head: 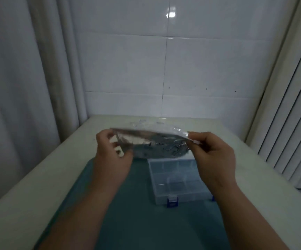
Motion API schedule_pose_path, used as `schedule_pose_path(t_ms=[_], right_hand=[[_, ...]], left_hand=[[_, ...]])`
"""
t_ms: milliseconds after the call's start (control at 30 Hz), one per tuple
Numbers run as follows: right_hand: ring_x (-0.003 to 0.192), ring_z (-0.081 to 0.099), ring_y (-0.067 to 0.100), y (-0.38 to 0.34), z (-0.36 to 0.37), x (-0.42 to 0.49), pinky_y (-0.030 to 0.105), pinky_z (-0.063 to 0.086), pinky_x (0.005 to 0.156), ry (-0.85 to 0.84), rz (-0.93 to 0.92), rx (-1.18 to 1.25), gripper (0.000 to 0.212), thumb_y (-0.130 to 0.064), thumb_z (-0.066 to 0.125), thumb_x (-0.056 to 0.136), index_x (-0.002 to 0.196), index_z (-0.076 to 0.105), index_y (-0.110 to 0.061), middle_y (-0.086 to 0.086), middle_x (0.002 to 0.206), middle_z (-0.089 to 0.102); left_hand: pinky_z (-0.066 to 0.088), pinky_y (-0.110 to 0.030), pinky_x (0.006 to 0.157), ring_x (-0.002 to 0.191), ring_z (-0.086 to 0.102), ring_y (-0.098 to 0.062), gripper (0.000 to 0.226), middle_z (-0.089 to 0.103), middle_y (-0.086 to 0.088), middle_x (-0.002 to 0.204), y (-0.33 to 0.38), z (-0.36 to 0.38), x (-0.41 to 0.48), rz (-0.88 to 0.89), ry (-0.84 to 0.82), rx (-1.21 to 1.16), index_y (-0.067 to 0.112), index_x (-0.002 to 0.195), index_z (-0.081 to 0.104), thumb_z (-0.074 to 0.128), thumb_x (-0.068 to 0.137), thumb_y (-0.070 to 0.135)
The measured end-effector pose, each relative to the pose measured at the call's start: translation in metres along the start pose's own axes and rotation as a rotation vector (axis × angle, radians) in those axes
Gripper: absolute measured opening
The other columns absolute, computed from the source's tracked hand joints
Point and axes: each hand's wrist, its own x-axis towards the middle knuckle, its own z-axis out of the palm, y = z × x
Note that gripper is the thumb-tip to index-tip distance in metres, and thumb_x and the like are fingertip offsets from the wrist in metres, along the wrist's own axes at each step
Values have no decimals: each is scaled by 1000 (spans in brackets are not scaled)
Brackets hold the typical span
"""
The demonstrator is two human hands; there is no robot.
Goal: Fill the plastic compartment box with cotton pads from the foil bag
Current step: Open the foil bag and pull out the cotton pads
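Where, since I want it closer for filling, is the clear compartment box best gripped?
Probably at its near edge beside the blue latch, coming from the person's side. The compartment box lies flat and low on the teal mat, so its thin rim is the pinch; the foil bag, held by left hand and right hand, covers its far end.

Tiled room, maybe home: white wall tiles (209,65), curtain (19,78), blinds (294,109).

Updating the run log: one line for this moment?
left hand, right hand: grip bag ends | bag: raised | box: on mat, no pads visible
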Motion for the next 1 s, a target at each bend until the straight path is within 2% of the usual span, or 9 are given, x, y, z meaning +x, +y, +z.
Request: schedule_pose_path(t_ms=[100, 167, 233, 367, 467, 567, 633, 800, 1000], right_hand=[[76, 58, -9, 4, 2, -1, 3, 43, 63, -39, -50, -132, 14, -10, 72, 84, 92, 73, -22, -19, 81, 64], [79, 56, -9, 4, 2, 1, 2, 42, 65, -45, -127, -188, 10, -10, 73, 82, 86, 72, -19, -21, 80, 58], [79, 54, -9, 4, 1, 1, 1, 39, 65, -30, -170, -214, 11, -8, 74, 81, 81, 70, -18, -21, 79, 56], [80, 59, -7, 2, 1, 0, 1, 43, 67, -3, -136, -127, 18, -7, 73, 82, 90, 66, -22, -17, 82, 61], [83, 66, -3, -2, -1, -2, 7, 50, 73, -61, -31, 39, 27, -11, 72, 84, 102, 60, -27, -18, 90, 69], [82, 64, -5, -1, 1, -4, 5, 49, 71, -105, -80, -66, 24, -12, 70, 85, 90, 62, -35, -24, 84, 66], [83, 62, -6, -1, 2, -5, 5, 49, 70, -128, -90, -95, 27, -13, 69, 86, 86, 61, -38, -26, 81, 64], [81, 64, -9, -5, 4, -8, 3, 48, 70, -177, -51, -52, 28, -17, 73, 82, 88, 53, -36, -25, 82, 65], [73, 67, -5, -10, 6, -10, 6, 49, 65, -254, 32, -18, 29, -17, 76, 80, 89, 52, -30, -18, 75, 72]], left_hand=[[40, -47, 104, 125, 46, -34, 71, 47, -18, 136, 4, -1, -2, 215, 164, 269, 9, 135, 42, 76, 73, 15], [32, -52, 107, 135, 35, -40, 64, 36, -22, 147, 10, -4, -3, 295, 234, 393, 12, 130, 49, 73, 71, 21], [30, -54, 109, 141, 28, -39, 56, 28, -19, 154, 14, -3, -4, 295, 181, 419, 17, 125, 57, 77, 73, 20], [23, -61, 112, 141, 32, -35, 41, 44, -9, 149, 8, -2, -4, 332, 113, 575, 22, 112, 69, 81, 73, 26], [13, -58, 115, 143, 30, -34, 46, 46, -8, 148, 9, -2, -2, 378, 94, 672, 25, 116, 69, 80, 71, 24], [19, -56, 116, 140, 38, -30, 57, 50, -5, 145, 12, 9, -9, 463, -55, 630, 23, 129, 60, 76, 75, 23], [22, -52, 116, 136, 43, -24, 53, 55, 0, 141, 16, 14, -14, 512, -118, 569, 23, 132, 57, 67, 81, 32], [40, -42, 100, 113, 59, -16, 37, 68, 6, 118, 30, 22, -23, 636, -65, 404, 22, 116, 70, 56, 88, 41], [34, -27, 88, 97, 61, -11, 24, 72, 8, 100, 34, 31, -28, 679, -24, 342, 23, 103, 74, 59, 90, 36]])
